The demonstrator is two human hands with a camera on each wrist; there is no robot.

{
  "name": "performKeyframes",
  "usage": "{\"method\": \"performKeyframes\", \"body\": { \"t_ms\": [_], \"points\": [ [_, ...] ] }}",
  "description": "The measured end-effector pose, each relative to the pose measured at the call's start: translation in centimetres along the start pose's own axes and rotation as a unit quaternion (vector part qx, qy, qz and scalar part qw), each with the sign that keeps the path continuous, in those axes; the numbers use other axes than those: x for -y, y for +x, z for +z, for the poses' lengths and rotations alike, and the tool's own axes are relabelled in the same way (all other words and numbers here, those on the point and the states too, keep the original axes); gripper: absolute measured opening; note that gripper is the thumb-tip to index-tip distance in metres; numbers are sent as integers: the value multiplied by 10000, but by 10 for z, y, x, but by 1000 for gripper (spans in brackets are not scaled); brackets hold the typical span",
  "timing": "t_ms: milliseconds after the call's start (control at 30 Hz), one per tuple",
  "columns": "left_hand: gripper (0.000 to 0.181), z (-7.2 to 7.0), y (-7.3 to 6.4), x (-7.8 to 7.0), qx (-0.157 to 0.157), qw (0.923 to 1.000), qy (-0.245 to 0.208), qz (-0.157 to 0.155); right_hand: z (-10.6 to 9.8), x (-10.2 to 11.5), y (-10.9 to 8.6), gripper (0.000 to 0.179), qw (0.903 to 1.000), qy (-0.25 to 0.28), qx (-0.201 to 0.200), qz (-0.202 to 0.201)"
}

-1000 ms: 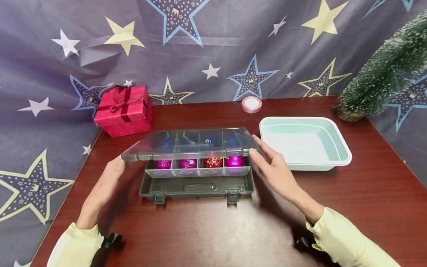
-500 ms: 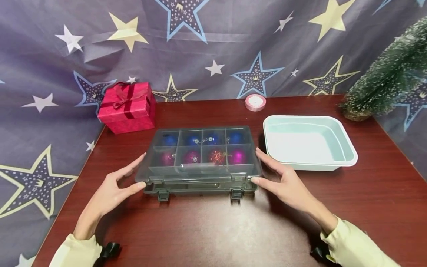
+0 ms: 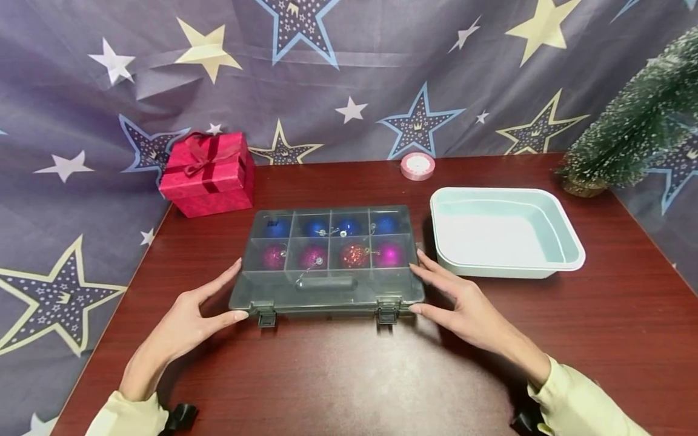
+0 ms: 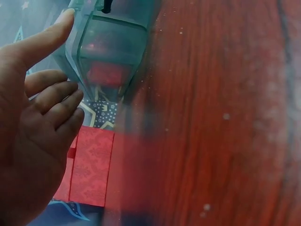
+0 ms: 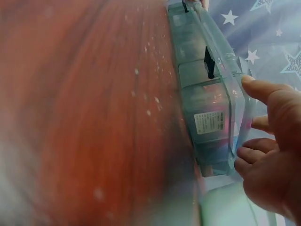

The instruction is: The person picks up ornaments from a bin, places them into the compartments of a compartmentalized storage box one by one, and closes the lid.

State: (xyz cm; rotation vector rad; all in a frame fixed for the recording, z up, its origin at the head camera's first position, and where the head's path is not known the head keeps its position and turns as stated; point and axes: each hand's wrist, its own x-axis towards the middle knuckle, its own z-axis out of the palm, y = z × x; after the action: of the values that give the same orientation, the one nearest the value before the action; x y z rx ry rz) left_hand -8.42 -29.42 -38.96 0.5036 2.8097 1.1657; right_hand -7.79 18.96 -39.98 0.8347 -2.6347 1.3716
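Observation:
A grey see-through compartment box (image 3: 327,290) lies on the table with its lid down. Blue baubles (image 3: 348,226) fill the back row of compartments. In the front row sit purple and magenta baubles (image 3: 389,254) and a red glittery bauble (image 3: 354,255). Two dark latches (image 3: 267,317) hang loose along the front edge. At the box's left front corner, my left hand (image 3: 182,321) touches the lid with thumb and fingers spread. My right hand (image 3: 469,306) rests against the right front corner, thumb at the front edge and fingers along the side. Both hands' fingers look fairly straight.
A pale blue tray (image 3: 512,269) stands just right of the box. Behind are a red gift box (image 3: 207,181) with a bow, a pink ribbon roll (image 3: 417,166) and a small frosted tree (image 3: 616,139). A star-printed cloth (image 3: 349,66) hangs behind the table.
The lid has come down from a raised tilt onto the box, both hands lowering with it. The front edge now meets the base.

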Motion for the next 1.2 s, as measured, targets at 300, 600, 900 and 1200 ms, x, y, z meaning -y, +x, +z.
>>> {"method": "performKeyframes", "body": {
  "t_ms": [300,600,900,1200],
  "points": [
    [86,4,-2,2,-82,9996,255,98,12,-12,-6,69,9973,-358,-305,-573],
    [85,6,-3,4,-43,9998,169,19,18,-16,-9,72,9940,-558,-532,-777],
    [85,7,-3,1,-87,9988,474,-35,18,-20,-9,67,9888,-781,-546,-1148],
    [92,10,-2,-2,-251,9958,870,105,18,-17,-9,67,9865,-1082,-569,-1085]
  ]
}}
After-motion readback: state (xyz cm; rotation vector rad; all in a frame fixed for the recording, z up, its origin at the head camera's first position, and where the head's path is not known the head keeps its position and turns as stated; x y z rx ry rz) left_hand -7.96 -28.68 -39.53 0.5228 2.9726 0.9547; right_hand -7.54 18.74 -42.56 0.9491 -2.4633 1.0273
